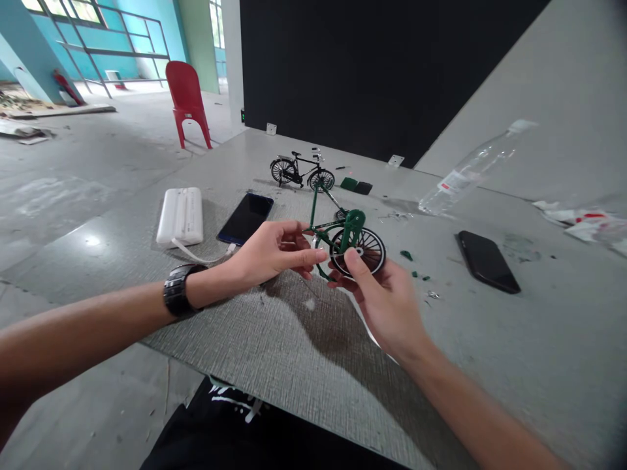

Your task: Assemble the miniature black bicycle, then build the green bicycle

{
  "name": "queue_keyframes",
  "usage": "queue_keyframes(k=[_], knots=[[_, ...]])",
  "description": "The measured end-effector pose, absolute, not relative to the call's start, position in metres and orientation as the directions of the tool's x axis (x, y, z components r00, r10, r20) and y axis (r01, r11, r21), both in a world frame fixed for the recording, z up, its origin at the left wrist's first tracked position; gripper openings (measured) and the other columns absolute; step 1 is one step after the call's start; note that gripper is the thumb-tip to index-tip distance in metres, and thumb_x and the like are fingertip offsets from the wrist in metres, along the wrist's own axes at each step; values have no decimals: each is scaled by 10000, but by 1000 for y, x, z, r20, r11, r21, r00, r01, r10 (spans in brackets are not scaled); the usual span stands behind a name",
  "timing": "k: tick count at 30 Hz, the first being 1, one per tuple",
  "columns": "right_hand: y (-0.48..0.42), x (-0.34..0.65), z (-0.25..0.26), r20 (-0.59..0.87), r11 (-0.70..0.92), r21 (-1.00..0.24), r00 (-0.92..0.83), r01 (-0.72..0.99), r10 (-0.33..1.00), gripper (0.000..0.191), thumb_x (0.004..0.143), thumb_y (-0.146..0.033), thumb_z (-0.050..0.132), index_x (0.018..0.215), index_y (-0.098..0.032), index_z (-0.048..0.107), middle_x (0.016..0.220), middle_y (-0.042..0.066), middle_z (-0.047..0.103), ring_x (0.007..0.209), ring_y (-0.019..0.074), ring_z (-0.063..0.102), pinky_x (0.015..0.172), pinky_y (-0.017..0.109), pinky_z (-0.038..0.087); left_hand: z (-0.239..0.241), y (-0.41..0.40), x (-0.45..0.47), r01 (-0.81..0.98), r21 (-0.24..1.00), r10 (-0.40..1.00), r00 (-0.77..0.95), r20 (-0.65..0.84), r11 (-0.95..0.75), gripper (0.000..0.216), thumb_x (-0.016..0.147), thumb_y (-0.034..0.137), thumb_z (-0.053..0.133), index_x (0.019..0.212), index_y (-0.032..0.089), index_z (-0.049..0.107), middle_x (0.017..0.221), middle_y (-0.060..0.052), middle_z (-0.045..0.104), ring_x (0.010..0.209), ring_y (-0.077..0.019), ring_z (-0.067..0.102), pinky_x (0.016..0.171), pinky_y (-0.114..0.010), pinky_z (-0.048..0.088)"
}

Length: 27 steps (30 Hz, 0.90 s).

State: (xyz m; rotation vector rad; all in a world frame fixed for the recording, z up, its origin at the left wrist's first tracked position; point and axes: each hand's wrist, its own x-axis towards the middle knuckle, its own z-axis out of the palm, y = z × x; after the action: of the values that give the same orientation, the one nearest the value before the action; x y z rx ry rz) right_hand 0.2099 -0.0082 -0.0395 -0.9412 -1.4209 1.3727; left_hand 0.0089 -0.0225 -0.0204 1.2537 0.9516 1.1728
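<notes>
Above the grey table I hold a green model bicycle (353, 228), tilted, with one black-spoked wheel (372, 251) facing up toward me. My right hand (379, 287) grips that wheel, its thumb pressed near the hub and the fingers underneath. On the other side, my left hand (289, 251) pinches the green frame, thumb and fingers close together; the exact spot it grips is partly hidden. Behind my hands a black model bicycle (301, 171) stands upright on the table. Small green pieces (405, 254) and bits of clear plastic (434, 295) lie to the right of my right hand.
On the left lie a white power bank (180, 217) with a cable and a dark phone (245, 219). Rightward are a black phone (488, 261), a clear plastic bottle (473, 173) and a crumpled wrapper (595, 225). A black panel (372, 72) rises behind; a red chair (185, 91) stands beyond.
</notes>
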Motion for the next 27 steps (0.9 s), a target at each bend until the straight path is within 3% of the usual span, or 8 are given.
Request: queue_keyframes(k=[9, 19, 24, 27], knots=[[-8, 210, -37, 103, 70, -992, -338, -110, 935, 437, 986, -631, 546, 921, -244, 739, 932, 50, 751, 753, 176, 683, 640, 331, 606, -18, -24, 8, -48, 993, 975, 193, 111, -103, 305, 790, 339, 850, 815, 133, 627, 711, 12, 654, 626, -125, 688, 597, -239, 558], [-10, 209, -38, 96, 79, -995, -317, -69, 944, 346, 920, -571, 690, 879, -228, 704, 849, 14, 698, 720, 156, 655, 649, 309, 594, -15, -27, 8, 124, 966, 966, 156, 207, -227, 271, 805, 302, 828, 802, 144, 608, 650, 21, 637, 598, -119, 662, 601, -247, 494], [-9, 211, -34, 121, 147, -987, -304, 64, 945, 310, 869, -513, 777, 918, -210, 732, 855, 29, 740, 731, 169, 686, 697, 326, 595, -17, -27, 8, 155, 950, 960, 121, 254, -271, 292, 780, 298, 833, 764, 162, 576, 651, 28, 602, 618, -111, 621, 606, -246, 507], [-10, 212, -28, 176, 231, -956, -277, 181, 945, 322, 876, -517, 767, 847, -198, 735, 787, 34, 748, 706, 176, 694, 701, 328, 586, -20, -26, 8, 129, 952, 958, 118, 262, -277, 272, 787, 309, 822, 869, 139, 626, 724, 3, 635, 644, -109, 611, 614, -243, 527]])
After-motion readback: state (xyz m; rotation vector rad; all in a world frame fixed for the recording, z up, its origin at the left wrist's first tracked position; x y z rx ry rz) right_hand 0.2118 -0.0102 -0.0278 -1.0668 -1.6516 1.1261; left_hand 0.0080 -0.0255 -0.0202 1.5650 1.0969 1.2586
